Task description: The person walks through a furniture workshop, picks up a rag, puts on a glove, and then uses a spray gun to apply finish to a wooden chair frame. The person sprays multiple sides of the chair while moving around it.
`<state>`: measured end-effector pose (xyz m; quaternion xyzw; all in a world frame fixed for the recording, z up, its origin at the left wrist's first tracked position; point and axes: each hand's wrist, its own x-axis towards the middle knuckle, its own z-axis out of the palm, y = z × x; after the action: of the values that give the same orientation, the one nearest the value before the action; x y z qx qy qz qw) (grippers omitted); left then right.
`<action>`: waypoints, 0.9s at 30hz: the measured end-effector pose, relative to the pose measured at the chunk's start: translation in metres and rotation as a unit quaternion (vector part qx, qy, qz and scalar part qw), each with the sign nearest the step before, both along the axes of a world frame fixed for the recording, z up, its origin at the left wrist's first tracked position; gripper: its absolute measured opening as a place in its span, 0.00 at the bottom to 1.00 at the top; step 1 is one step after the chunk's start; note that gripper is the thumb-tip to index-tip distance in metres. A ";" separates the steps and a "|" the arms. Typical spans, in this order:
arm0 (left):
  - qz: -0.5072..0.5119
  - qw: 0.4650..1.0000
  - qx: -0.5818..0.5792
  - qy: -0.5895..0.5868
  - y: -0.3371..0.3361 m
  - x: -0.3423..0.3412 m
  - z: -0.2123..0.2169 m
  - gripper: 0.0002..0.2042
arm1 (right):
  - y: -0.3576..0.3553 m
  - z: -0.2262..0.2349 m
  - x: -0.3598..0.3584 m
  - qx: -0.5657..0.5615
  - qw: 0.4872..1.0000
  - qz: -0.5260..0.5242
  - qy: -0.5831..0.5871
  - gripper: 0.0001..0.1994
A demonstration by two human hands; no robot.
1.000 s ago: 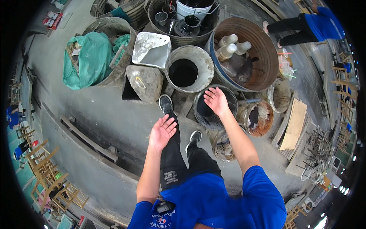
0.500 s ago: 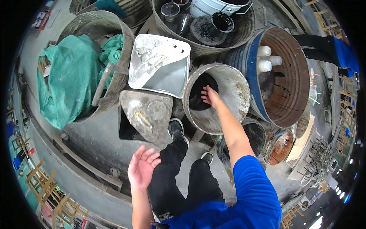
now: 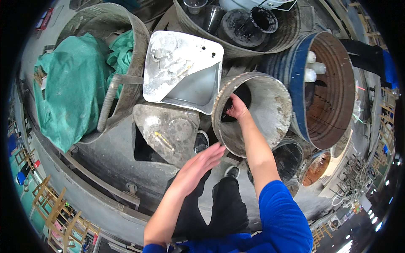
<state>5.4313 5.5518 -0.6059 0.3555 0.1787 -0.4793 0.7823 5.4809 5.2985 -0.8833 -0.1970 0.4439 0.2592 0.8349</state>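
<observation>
My right hand [image 3: 237, 107] reaches down inside a grey metal bucket [image 3: 274, 107]. Its fingers are bent toward the dark bottom, and whether they grip anything is hidden. My left hand [image 3: 203, 162] is held flat and empty, fingers stretched toward the bucket's near rim, just short of it. My dark trousers and one shoe [image 3: 201, 142] show below the bucket.
A dented white square pan [image 3: 181, 69] and a grey metal scoop [image 3: 168, 130] lie left of the bucket. A drum with green sheeting [image 3: 71, 88] stands far left. A rusty blue drum [image 3: 333, 88] holding white bottles is at right. A tub of cups and lids [image 3: 240, 25] is above. Another person's blue sleeve [image 3: 382, 63] is at far right.
My right hand has gone deeper into the bucket. My left hand has risen from beside my leg toward the bucket's rim. The view has closed in on the bucket.
</observation>
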 end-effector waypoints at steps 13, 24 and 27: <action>0.175 0.955 0.006 0.239 -0.184 0.017 -0.113 0.22 | 0.006 0.201 -0.033 -0.456 0.857 0.208 -0.122 0.23; 0.070 0.973 0.166 0.144 -0.161 0.040 -0.135 0.11 | 0.000 0.179 -0.056 -0.695 0.384 0.470 -0.385 0.19; 0.163 0.938 0.236 0.196 -0.164 0.060 -0.147 0.16 | -0.008 0.160 -0.039 -0.653 0.485 0.384 -0.437 0.16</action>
<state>5.4908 5.3883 -0.7527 0.3946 0.4919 -0.3495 0.6930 5.4416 5.2901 -0.7233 -0.9244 -0.0558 0.0699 0.3707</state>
